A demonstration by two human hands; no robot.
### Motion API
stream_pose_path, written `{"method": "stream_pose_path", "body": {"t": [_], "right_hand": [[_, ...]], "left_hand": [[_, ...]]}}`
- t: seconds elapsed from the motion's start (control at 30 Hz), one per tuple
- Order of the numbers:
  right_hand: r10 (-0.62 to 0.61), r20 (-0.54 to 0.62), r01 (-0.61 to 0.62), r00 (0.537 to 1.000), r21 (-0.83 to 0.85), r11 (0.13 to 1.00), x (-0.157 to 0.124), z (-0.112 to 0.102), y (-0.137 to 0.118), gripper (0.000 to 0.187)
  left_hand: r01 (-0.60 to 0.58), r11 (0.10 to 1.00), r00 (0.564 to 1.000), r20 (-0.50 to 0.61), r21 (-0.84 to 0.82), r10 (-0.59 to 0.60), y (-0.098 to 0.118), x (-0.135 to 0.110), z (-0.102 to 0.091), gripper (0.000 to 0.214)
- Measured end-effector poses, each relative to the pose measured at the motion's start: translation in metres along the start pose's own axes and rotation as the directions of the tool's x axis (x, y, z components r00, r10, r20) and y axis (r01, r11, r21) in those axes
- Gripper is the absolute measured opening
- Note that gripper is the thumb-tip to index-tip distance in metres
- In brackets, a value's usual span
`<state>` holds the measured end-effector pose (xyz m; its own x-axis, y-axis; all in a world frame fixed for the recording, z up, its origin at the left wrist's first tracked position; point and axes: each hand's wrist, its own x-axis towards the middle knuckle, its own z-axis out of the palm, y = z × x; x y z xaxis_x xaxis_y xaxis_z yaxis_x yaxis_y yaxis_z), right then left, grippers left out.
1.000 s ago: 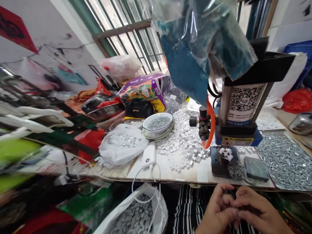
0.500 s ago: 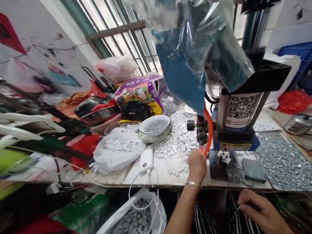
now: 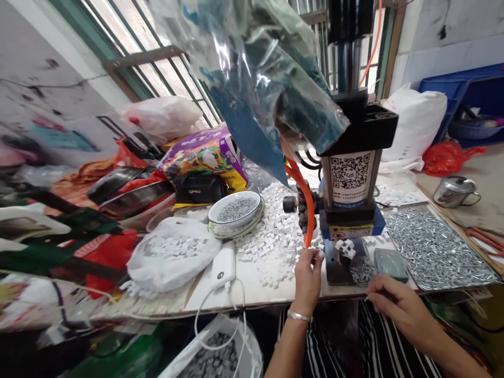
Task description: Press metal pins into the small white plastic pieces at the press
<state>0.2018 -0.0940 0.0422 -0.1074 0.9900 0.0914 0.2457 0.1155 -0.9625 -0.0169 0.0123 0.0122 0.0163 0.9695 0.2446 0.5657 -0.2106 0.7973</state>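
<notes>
My left hand (image 3: pixel 308 278), with a bracelet at the wrist, is closed at the fingertips beside the orange hose (image 3: pixel 309 215). A small white plastic piece shows at its fingers, left of the press (image 3: pixel 350 181). White pieces (image 3: pixel 346 249) sit in a cluster under the press head. My right hand (image 3: pixel 396 304) is at the table's front edge with thumb and forefinger pinched. A tiny, thin metal pin pokes out from that pinch. Just behind it lies a small heap of metal pins (image 3: pixel 363 271) on the press base, next to a grey block (image 3: pixel 390 265).
Loose white pieces (image 3: pixel 262 244) spread over the table. A tray of metal pins (image 3: pixel 441 247) lies on the right, near a metal cup (image 3: pixel 454 191) and red-handled pliers (image 3: pixel 486 241). At left are a bowl of pins (image 3: pixel 214 216), a power bank (image 3: pixel 223 265) and a plastic bag (image 3: pixel 137 262).
The view has swung to the right. My left hand has drawn back from the white pile, its fingers now visible. My right hand has risen toward the small pin heap.
</notes>
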Motion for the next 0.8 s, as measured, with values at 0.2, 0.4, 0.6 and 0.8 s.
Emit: {"method": "stream_pose_path", "body": {"t": [0.2, 0.4, 0.6, 0.8], "right_hand": [[-0.119, -0.136, 0.116, 0.984, -0.026, 0.993, 0.020, 0.016, -0.014, 0.022], [-0.105, -0.125, 0.100, 0.987, -0.042, 0.994, 0.019, 0.021, -0.010, 0.024], [-0.086, -0.115, 0.075, 0.990, -0.096, 0.993, 0.018, 0.013, -0.007, 0.019], [-0.134, -0.063, 0.123, 0.989, -0.160, 0.979, 0.018, 0.013, -0.010, 0.020]], "left_hand": [[0.192, 0.858, 0.953, 0.298, -0.476, -0.048, 0.045, -0.053, 0.002, 0.012], [0.323, 0.693, 0.935, 0.331, -0.645, -0.129, 0.069, -0.071, 0.003, 0.022], [0.321, 0.688, 0.939, 0.316, -0.650, -0.140, 0.069, -0.071, 0.005, 0.017], [0.352, 0.671, 0.925, 0.351, -0.652, -0.145, 0.069, -0.071, 0.007, 0.024]]}}
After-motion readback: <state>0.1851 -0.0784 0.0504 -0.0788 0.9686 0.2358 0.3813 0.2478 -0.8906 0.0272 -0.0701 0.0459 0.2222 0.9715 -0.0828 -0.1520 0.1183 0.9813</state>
